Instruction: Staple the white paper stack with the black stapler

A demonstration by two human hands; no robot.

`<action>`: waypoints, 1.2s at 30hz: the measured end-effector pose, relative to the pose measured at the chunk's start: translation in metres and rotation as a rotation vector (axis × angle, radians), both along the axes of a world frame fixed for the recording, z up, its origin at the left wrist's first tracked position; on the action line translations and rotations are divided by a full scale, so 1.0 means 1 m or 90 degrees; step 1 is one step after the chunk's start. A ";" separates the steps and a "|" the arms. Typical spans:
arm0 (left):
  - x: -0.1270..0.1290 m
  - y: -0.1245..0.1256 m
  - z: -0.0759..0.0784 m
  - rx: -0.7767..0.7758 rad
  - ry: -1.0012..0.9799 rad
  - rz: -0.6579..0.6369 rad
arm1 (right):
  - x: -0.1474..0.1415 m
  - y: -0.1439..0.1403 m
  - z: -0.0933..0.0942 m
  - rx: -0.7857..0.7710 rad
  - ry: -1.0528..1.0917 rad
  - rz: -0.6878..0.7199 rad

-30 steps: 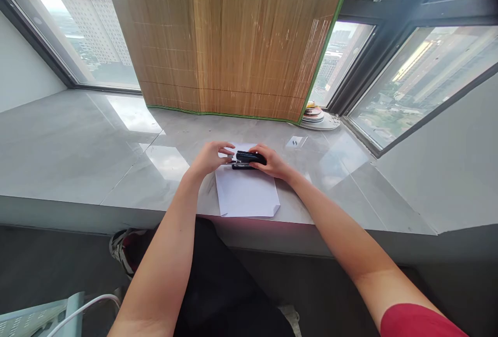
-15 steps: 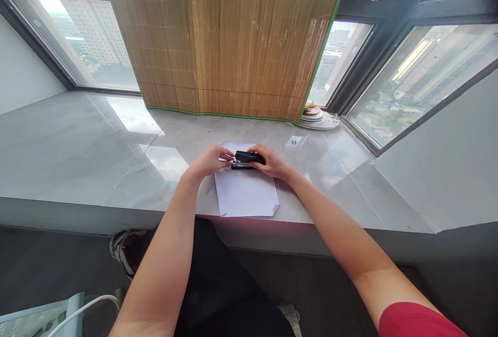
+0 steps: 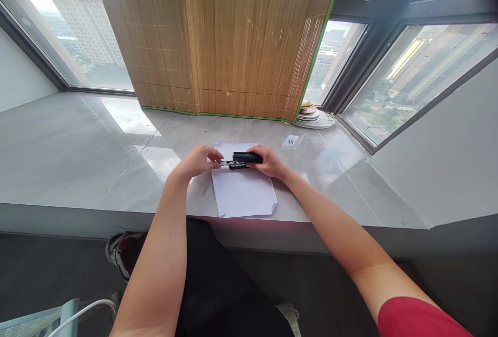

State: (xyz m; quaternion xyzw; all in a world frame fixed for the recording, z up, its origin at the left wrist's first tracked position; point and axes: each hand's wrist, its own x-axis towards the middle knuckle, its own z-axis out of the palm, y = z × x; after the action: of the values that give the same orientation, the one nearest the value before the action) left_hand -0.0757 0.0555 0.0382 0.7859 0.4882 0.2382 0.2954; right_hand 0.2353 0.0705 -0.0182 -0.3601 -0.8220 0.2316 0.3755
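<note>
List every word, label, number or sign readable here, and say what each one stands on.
None can be read.
Stapler: a pale strip along its side may carry print, too small and blurred to read.
White paper: blank on the side that shows.
Small clear packet on the sill: two dark marks, not legible as text.

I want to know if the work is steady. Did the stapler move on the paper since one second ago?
No. The stapler lies across the far end of the paper as before; only the camera shifted a little.
</note>
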 end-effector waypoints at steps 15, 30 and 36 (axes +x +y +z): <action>0.053 -0.003 0.001 0.228 -0.201 -0.116 | -0.003 -0.023 0.023 -0.144 0.224 0.050; 0.077 0.041 -0.051 0.134 0.213 0.093 | 0.064 0.025 0.001 -0.044 0.162 -0.540; 0.057 0.038 -0.043 0.153 0.126 0.086 | 0.068 0.025 0.004 -0.025 0.008 -0.491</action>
State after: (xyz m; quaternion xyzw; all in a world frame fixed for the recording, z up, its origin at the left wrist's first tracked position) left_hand -0.0190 0.0931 -0.0048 0.8005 0.5347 0.2359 0.1328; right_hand 0.3037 0.0953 -0.0144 -0.6485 -0.6194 0.0914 0.4329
